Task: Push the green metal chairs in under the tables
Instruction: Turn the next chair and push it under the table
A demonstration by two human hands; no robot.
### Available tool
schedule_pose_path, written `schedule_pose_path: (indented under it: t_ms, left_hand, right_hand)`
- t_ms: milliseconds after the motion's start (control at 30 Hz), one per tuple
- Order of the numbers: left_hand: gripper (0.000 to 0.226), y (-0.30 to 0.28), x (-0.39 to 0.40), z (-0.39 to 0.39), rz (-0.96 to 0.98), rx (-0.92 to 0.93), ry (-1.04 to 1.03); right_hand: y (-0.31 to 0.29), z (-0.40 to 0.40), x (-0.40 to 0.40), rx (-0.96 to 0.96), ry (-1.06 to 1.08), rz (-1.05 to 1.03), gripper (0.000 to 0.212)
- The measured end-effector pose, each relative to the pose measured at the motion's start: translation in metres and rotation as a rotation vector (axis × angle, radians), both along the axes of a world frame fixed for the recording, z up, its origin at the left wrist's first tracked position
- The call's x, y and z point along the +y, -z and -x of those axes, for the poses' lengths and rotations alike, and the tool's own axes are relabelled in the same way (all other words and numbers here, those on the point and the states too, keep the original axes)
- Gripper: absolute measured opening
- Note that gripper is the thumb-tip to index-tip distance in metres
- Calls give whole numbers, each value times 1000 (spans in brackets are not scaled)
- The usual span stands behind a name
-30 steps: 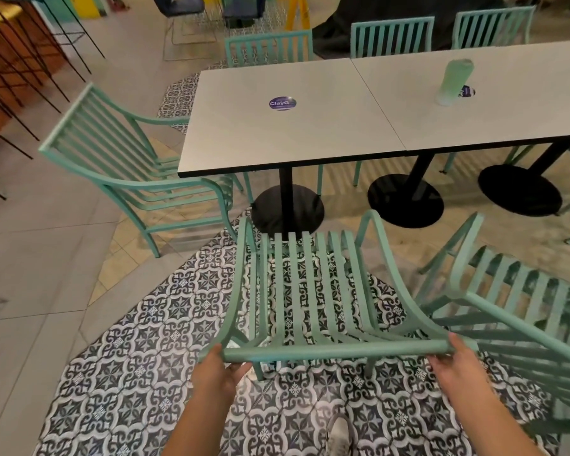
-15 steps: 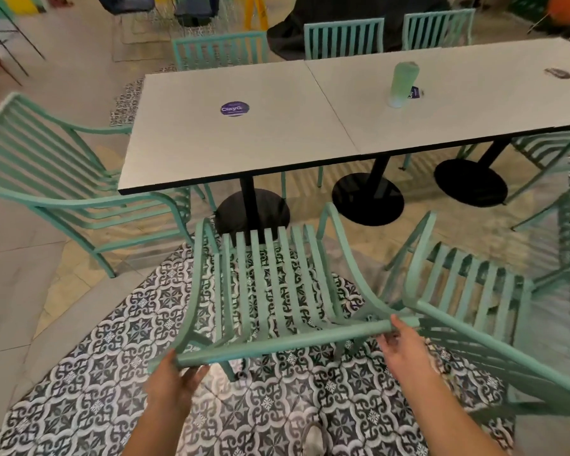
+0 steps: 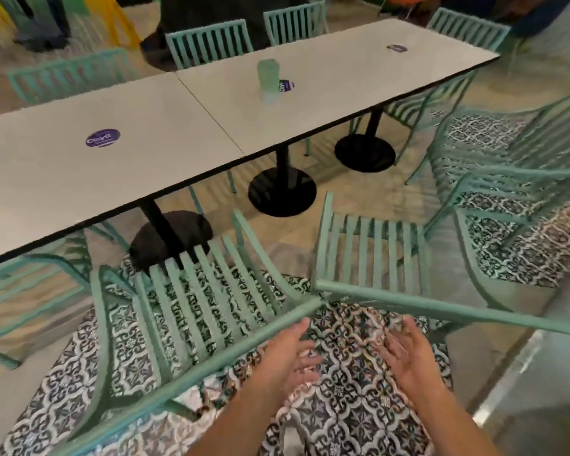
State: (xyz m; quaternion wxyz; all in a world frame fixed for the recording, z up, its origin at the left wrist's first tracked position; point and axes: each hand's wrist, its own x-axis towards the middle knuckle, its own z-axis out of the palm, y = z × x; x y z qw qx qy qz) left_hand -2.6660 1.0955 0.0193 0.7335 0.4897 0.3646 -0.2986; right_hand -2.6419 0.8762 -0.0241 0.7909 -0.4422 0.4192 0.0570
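Two bare hands are seen low in the frame above a patterned tile floor (image 3: 352, 399), both with fingers spread and nothing gripped. The left hand (image 3: 290, 353) is held just below the top rail of the nearest green chair (image 3: 204, 301), with its fingertips close to or perhaps brushing the rail; contact cannot be made out through the motion blur. The right hand (image 3: 405, 350) is turned palm up, apart from the rail of a second green chair (image 3: 375, 258) standing just right of the first. The nearest chair is angled with its slatted seat pointing toward the left table (image 3: 46, 179), its front edge reaching the table's black pedestal base (image 3: 175, 238) but most of the seat still out on the tiles. The second chair is set facing the right table (image 3: 343, 103), well short of its edge. The two white tables are butted end to end. A pale green cup (image 3: 268, 81) is stood on the right table beside a purple sticker (image 3: 286, 85), and another purple sticker (image 3: 103, 137) is seen on the left table. More green chairs are lined along the far side (image 3: 211, 41), and others are grouped at the right (image 3: 507, 153) and at the left edge (image 3: 27, 284).
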Motion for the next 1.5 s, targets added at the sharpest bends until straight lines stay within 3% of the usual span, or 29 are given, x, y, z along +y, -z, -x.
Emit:
schedule_pose_path:
  t_ms: [167, 267, 367, 500, 633, 867, 967, 1067, 1200, 1500]
  left_hand:
    - [60, 10, -40, -55, -16, -32, 206]
    - [63, 18, -63, -72, -15, 3, 217]
    - [57, 13, -89, -79, -23, 24, 138]
    - [54, 16, -107, -97, -21, 62, -71]
    - [39, 32, -120, -120, -1, 89, -287]
    - [28, 42, -151, -131, 5, 135, -553]
    - [23, 42, -175, -136, 10, 145, -584]
    - [24, 43, -202, -141, -20, 146, -589]
    - [19, 46, -240, -147, -4, 144, -649]
    - [26, 52, -316, -165, 12, 209, -696]
  right_hand:
    - [-12, 16, -44, 14, 166, 18, 17]
    - [-16, 20, -74, 10, 307, 39, 27]
    - [-17, 12, -107, 21, 377, 47, 20]
    - [-14, -16, -144, 41, 432, 28, 50]
    - [0, -48, -187, 65, 375, 1, 52]
    - [18, -81, -235, 246, 379, -47, 8]
    - [21, -98, -261, 277, 354, -42, 8]
    - [28, -115, -291, 214, 348, -18, 23]
    - [26, -138, -330, 215, 287, 30, 11]
    - [21, -199, -400, 183, 207, 98, 19]
